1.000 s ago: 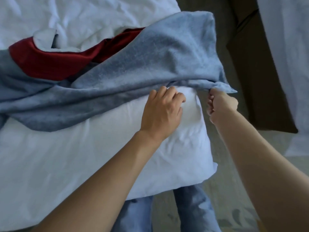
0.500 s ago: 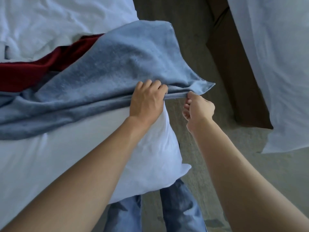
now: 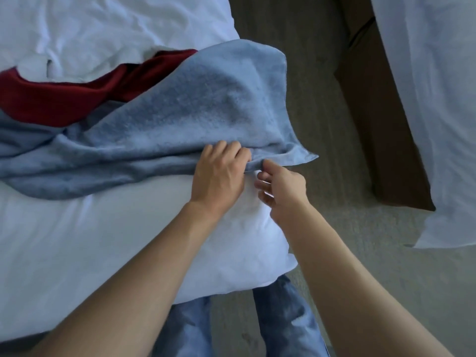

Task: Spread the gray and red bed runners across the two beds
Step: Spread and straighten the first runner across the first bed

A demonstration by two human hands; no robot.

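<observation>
Gray bed runner (image 3: 185, 117) lies bunched and rumpled across the near bed (image 3: 77, 240), draped over that bed's right edge near its front right corner, with one pointed corner hanging out past the edge above the carpet (image 3: 322, 228). Partly beneath it, toward the bed's left edge, sits the red bed runner (image 3: 51, 99), also crumpled, with white bedding (image 3: 116, 27) wrinkled behind both. A person's left hand (image 3: 219, 173) rests knuckles-up on the gray runner's front hem at the right edge of the bed, fingers curled closed over the fabric. Just beside it, the right hand (image 3: 280, 186) pinches the same hem between thumb and forefinger, the remaining fingers loose and spread below. The two hands nearly touch. Across the strip of carpet, well apart, stands the second bed (image 3: 438, 112), white-covered, its dark brown base (image 3: 381, 124) showing along the left side. Blue-jeaned legs (image 3: 283, 318) are visible below the near bed's front edge.
</observation>
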